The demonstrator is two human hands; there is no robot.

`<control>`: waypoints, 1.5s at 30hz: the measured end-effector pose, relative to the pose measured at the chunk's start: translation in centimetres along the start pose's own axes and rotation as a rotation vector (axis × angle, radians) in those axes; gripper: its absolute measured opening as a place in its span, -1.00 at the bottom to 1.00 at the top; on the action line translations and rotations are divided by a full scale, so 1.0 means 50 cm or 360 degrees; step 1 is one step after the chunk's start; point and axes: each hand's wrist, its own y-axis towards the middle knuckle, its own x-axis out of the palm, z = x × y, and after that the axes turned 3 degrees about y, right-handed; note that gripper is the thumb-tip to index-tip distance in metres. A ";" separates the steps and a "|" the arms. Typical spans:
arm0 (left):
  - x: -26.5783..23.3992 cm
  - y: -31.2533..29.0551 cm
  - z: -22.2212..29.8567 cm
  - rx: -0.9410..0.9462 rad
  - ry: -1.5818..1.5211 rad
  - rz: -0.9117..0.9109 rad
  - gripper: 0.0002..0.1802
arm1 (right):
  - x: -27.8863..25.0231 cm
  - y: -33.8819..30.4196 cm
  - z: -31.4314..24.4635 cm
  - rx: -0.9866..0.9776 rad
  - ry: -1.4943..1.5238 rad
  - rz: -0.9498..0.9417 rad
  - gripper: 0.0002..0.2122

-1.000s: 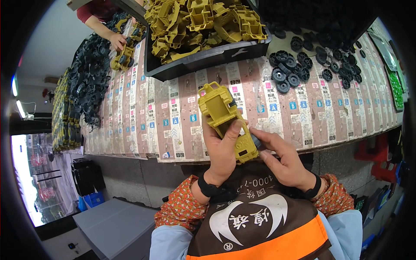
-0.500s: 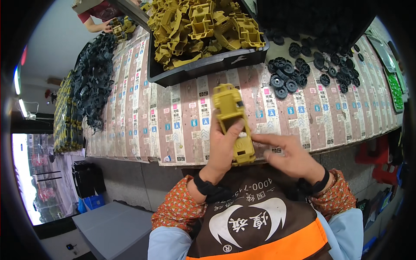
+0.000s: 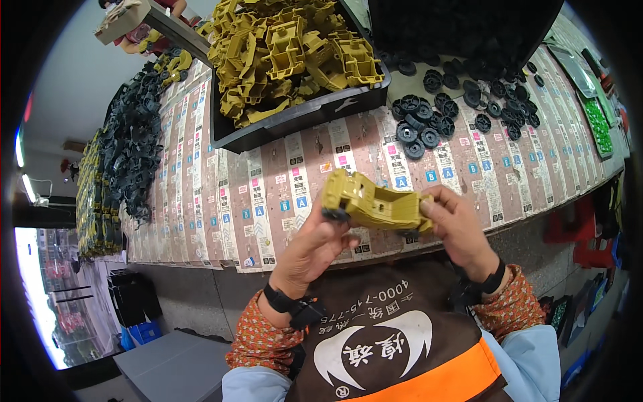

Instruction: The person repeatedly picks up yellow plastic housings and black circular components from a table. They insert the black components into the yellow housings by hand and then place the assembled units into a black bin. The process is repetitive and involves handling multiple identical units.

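Observation:
A yellow plastic toy truck body (image 3: 382, 206) is held tilted above the table's near edge, its open bed turned toward the right. My right hand (image 3: 459, 224) pinches its right end between thumb and fingers. At the other end my left hand (image 3: 309, 248) rests against the front, its fingers loosely curled beside and below a black wheel (image 3: 335, 215). Part of the left fingers is hidden behind the truck. Another dark piece shows under the truck's right end, too small to make out.
A black crate (image 3: 301, 115) heaped with yellow truck bodies stands ahead. Black wheels (image 3: 418, 124) lie scattered right of it, by a dark bin (image 3: 462, 40). Dark plastic parts (image 3: 134, 141) are piled at the left. Another person (image 3: 151, 37) works at the far left.
The toy truck has swung from upright, lengthwise, to lying sideways. My right hand has taken its right end, while my left hand has shifted from its middle to its front. The view has moved slightly.

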 end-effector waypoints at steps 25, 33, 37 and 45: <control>0.020 0.028 -0.017 -0.0074 0.0001 0.0185 -0.22 | 0.048 0.129 -0.127 -0.0723 -0.1171 -0.0413 -0.58; 0.049 0.028 -0.011 -0.0221 0.0098 0.0171 -0.25 | 0.078 0.077 -0.022 -0.0429 -0.0313 -0.0397 -0.59; 0.048 0.025 -0.019 -0.0193 0.0190 0.0194 -0.21 | 0.081 0.077 -0.008 -0.0372 -0.0234 -0.0375 -0.59; 0.068 0.033 -0.048 0.0211 0.0633 0.0171 -0.18 | 0.105 0.042 0.032 -0.0480 -0.0481 -0.0042 -0.57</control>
